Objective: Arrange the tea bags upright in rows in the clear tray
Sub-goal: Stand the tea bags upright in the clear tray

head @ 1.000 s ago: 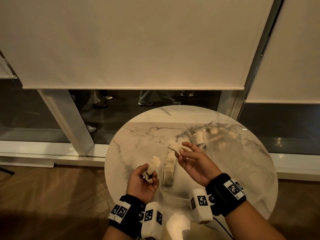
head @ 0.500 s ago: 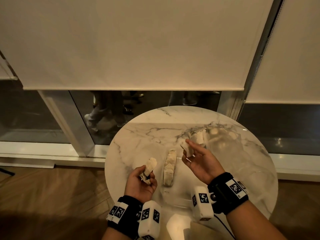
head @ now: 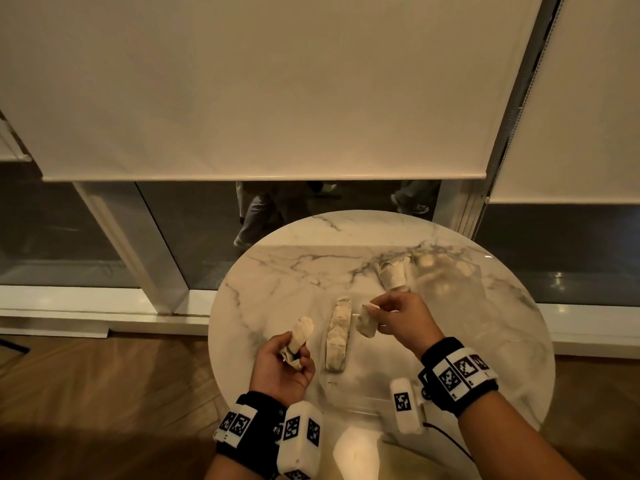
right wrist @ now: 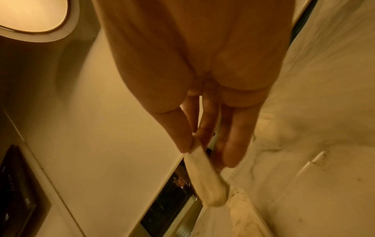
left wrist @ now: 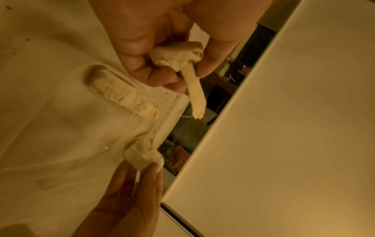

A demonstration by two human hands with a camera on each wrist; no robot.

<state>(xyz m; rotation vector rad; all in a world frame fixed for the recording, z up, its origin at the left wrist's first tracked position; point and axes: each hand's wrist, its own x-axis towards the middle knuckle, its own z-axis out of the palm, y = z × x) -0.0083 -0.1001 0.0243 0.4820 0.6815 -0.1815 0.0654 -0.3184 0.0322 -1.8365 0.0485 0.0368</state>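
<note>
In the head view my left hand (head: 282,367) sits at lower centre, its grip curled around a small bunch of tea bags (head: 299,336), one poking up past the fingers. My right hand (head: 403,318) is just right of centre, thumb and fingertips pinched together on a single tea bag (head: 366,322) that hangs below them. Between the two hands a row of tea bags (head: 338,336) stands in the clear tray (head: 360,405) on the round marble surface (head: 277,271). Further up and right, more tea bags (head: 393,273) lie beside a crumpled clear wrapper (head: 450,282). I cannot tell whether the pinched bag touches the tray.
</note>
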